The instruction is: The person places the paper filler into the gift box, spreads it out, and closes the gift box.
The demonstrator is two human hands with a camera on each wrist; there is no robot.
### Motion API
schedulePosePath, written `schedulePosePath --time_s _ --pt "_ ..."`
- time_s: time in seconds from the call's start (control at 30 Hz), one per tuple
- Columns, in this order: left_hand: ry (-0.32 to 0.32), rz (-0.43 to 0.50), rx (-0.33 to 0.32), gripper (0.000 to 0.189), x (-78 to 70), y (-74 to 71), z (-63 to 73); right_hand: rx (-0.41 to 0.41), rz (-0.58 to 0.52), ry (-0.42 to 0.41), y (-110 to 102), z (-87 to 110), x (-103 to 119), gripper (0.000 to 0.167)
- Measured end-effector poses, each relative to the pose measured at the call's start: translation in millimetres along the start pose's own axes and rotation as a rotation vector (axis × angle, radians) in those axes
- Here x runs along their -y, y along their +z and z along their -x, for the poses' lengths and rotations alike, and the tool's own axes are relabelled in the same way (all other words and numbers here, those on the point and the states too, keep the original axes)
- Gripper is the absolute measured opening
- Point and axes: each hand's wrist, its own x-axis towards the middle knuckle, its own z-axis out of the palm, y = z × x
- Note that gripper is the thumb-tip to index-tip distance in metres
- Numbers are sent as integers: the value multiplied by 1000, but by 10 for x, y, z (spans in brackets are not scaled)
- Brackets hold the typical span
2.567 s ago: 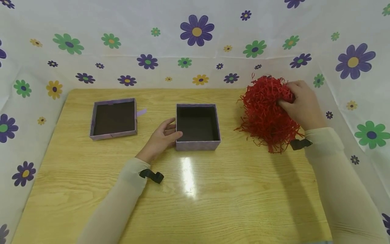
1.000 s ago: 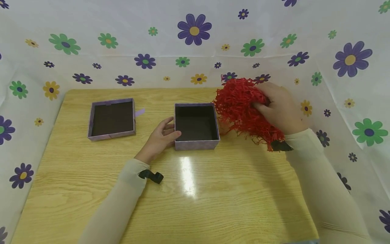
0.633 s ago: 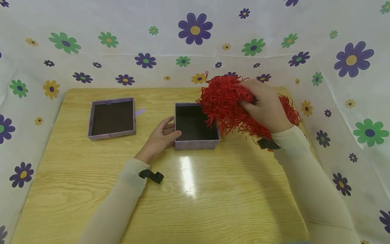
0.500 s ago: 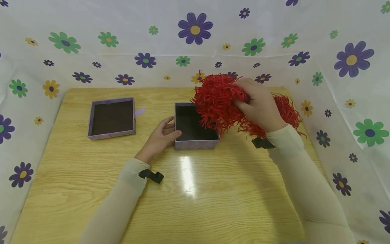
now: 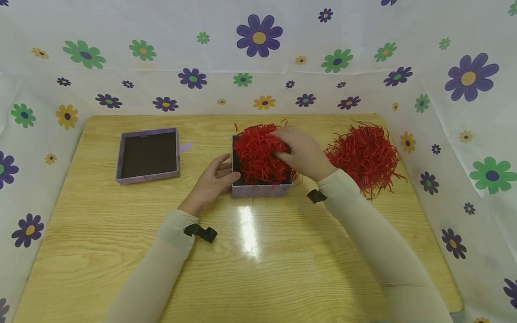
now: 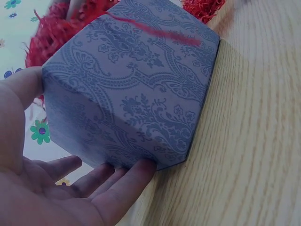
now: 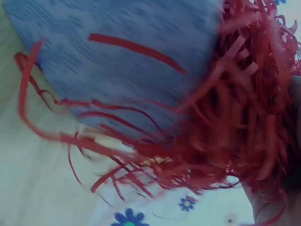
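In the head view, my right hand (image 5: 304,151) grips a clump of red shredded paper (image 5: 257,154) at the mouth of a purple patterned box (image 5: 260,191). The clump covers most of the box's dark inside, and some strands hang over the rim. My left hand (image 5: 211,183) holds the box's left wall, thumb on the rim and fingers against the outer side. In the left wrist view, a loose red strand (image 6: 178,37) crosses the patterned wall. Tangled strips (image 7: 235,122) blur the right wrist view and hide most of that hand's fingers.
A second pile of red shredded paper (image 5: 365,157) lies at the right of the wooden table (image 5: 250,287). To the left, a shallow lid (image 5: 149,178) lies with its dark inside up and a lilac ribbon tab (image 5: 186,146) at its right. A flowered cloth (image 5: 161,27) stands behind.
My right hand has carried the red clump leftward and down from the right side into the box's mouth. Part of the paper stayed behind as a pile. My left hand has kept its place.
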Motion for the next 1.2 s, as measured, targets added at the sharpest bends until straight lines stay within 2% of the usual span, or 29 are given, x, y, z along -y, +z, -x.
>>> schedulePosePath --time_s 0.23,0.43,0.53,0.67,0.73,0.8,0.87,0.97,1.03,1.1,1.17,1.2 --pt "4 -8 -6 83 7 -3 -10 99 7 33 188 -62 33 48" --pt "15 41 -1 82 4 26 -16 160 -34 -47 346 -93 54 48" --pt "10 47 4 82 11 26 -22 268 -24 -72 453 -108 61 53" --pt "3 39 4 83 10 25 -19 448 49 -27 541 -111 89 62" --pt "6 34 5 83 3 27 -15 486 58 -16 539 -108 99 64" --pt "7 27 4 84 7 24 -17 476 23 -25 513 -102 83 64" --pt "6 22 7 84 23 22 -28 433 -34 -48 451 -83 49 65" --pt "3 21 8 84 29 24 -32 312 -114 -46 312 -43 -21 67" --pt "3 21 5 84 25 29 -30 211 -151 10 210 -15 -70 72" --pt "3 18 1 84 11 31 -17 157 -171 104 133 10 -110 83" --pt "2 10 -3 84 11 26 -12 161 -174 192 104 31 -134 94" --pt "0 6 -4 85 11 24 -9 190 -165 226 112 41 -139 98"
